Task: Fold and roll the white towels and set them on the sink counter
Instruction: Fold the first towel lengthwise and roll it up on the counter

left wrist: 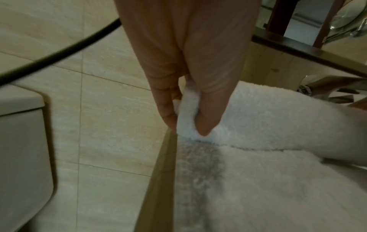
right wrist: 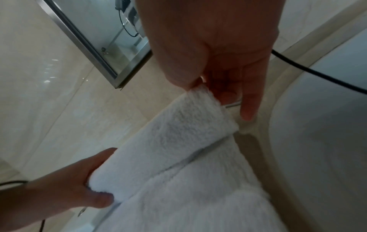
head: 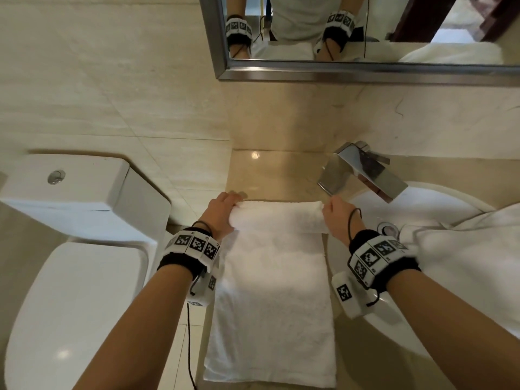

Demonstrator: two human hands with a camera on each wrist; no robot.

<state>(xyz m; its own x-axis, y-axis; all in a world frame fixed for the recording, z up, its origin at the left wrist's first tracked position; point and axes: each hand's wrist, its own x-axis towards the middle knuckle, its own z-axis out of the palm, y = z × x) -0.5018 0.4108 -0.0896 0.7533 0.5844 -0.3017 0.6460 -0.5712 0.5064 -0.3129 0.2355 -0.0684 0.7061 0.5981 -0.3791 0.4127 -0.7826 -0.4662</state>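
A white towel (head: 271, 294), folded into a long strip, lies on the beige sink counter (head: 281, 170) and runs toward me. Its far end is turned over into a short roll (head: 277, 216). My left hand (head: 222, 213) grips the roll's left end, thumb and fingers pinching the towel (left wrist: 187, 119). My right hand (head: 336, 218) holds the roll's right end (right wrist: 198, 109), one finger pointing down beside it. The left hand (right wrist: 65, 188) also shows in the right wrist view, wrapped around the far end of the roll.
A chrome faucet (head: 363, 170) stands just beyond my right hand, above the white basin (head: 422, 209). Another white towel (head: 461, 260) is heaped over the basin's right side. A toilet (head: 76, 249) stands left of the counter. A framed mirror (head: 365, 32) hangs on the wall.
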